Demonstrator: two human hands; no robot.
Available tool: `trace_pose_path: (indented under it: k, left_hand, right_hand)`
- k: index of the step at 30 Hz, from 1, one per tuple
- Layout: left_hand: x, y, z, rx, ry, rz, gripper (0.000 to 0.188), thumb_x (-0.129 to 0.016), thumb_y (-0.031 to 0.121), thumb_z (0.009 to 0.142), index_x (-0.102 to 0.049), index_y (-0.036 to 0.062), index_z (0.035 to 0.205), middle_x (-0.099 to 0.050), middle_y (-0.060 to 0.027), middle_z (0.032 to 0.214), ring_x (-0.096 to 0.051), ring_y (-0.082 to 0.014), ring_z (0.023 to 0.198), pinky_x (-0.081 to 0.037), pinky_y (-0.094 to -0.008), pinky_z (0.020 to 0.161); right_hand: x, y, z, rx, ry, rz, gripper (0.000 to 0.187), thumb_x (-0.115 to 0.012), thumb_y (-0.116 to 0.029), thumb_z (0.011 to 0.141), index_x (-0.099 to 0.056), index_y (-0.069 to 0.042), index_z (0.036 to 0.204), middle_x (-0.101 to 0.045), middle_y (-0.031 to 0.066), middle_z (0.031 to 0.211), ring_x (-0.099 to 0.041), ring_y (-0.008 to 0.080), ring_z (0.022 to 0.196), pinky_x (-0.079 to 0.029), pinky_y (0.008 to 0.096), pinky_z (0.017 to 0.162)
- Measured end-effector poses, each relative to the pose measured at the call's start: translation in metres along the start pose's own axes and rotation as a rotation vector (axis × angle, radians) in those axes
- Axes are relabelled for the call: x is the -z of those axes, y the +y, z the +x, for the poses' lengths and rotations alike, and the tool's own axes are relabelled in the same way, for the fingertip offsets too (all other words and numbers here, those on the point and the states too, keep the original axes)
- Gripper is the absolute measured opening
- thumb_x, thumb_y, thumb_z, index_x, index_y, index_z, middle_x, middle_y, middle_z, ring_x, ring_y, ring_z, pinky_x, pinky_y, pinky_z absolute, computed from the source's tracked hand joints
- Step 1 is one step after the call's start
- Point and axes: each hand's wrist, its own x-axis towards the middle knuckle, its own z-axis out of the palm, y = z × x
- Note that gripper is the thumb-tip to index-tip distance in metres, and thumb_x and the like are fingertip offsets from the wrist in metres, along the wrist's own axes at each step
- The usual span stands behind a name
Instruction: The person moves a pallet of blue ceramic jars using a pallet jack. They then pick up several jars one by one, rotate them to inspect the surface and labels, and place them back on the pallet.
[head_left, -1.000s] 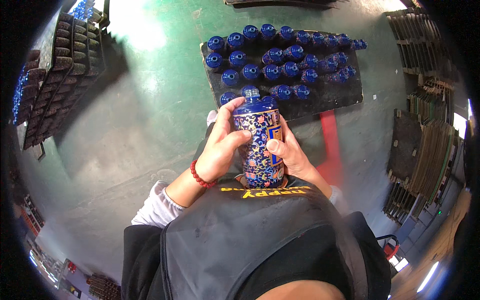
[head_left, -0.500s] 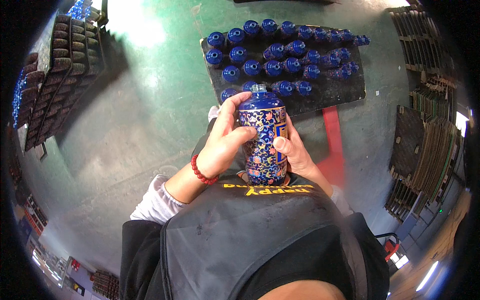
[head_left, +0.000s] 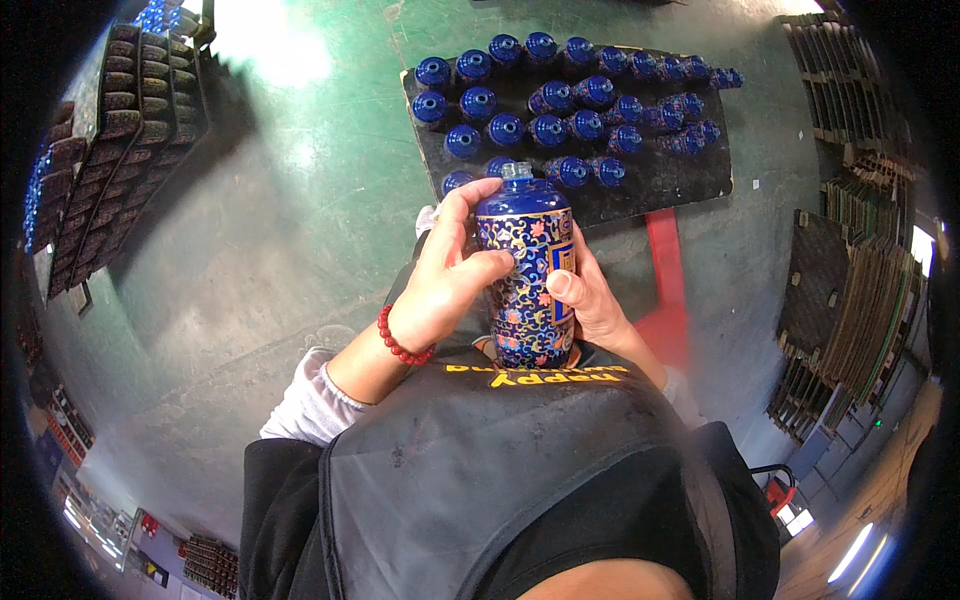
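Blue floral-patterned bottle is on the person's side of the black board, clear neck toward the board, base toward the person, long axis running roughly straight between. Left hand and right hand both clamped on it, bottle between them; left fingers at its shoulder, nearer the board, right thumb lower on its front, farther from the board.

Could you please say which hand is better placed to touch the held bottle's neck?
Probably the left hand: its index fingertip is near the bottle's neck; the right hand sits lower.
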Motion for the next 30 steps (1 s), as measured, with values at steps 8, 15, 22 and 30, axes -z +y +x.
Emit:
trace_pose_path:
  k: [8, 15, 22, 30]
  left_hand:
    - [0.009, -0.004, -0.005, -0.002, -0.002, -0.081, 0.066, -0.055, -0.002, 0.079, -0.031, 0.0031, 0.140, -0.044, -0.0120, 0.130, -0.044, -0.0197, 0.121, -0.037, -0.0343, 0.103]
    - [0.009, -0.011, -0.009, -0.024, 0.048, 0.008, 0.068, -0.064, 0.008, 0.084, -0.027, 0.0019, 0.141, -0.043, -0.0136, 0.131, -0.045, -0.0214, 0.122, -0.040, -0.0364, 0.101]
    - [0.002, -0.008, -0.002, -0.039, 0.061, 0.199, 0.069, -0.068, 0.011, 0.085, -0.026, -0.0007, 0.139, -0.044, -0.0170, 0.129, -0.048, -0.0205, 0.118, -0.040, -0.0365, 0.101]
    - [0.021, 0.062, 0.023, -0.317, -0.215, 0.953, 0.038, -0.067, 0.022, 0.088, -0.059, 0.0055, 0.122, -0.061, -0.0071, 0.093, -0.054, -0.0147, 0.076, -0.046, -0.0272, 0.070]
  right_hand:
    - [-0.004, 0.004, 0.000, 0.001, -0.012, 0.056, 0.087, -0.076, -0.037, 0.075, -0.029, -0.007, 0.142, -0.050, 0.0108, 0.123, -0.057, 0.0192, 0.105, -0.052, 0.0331, 0.085]
    - [0.001, 0.008, 0.000, 0.004, -0.011, 0.012, 0.083, -0.075, -0.036, 0.077, -0.031, -0.008, 0.141, -0.051, 0.0097, 0.121, -0.056, 0.0178, 0.105, -0.052, 0.0319, 0.084]
    - [0.004, 0.008, 0.005, 0.031, -0.014, -0.077, 0.083, -0.075, -0.034, 0.078, -0.029, -0.005, 0.141, -0.048, 0.0093, 0.127, -0.052, 0.0168, 0.110, -0.048, 0.0304, 0.086]
    - [0.014, 0.000, 0.014, 0.211, -0.187, -0.141, 0.108, -0.084, -0.028, 0.066, -0.019, -0.002, 0.148, -0.046, 0.0146, 0.133, -0.050, 0.0217, 0.121, -0.041, 0.0360, 0.102]
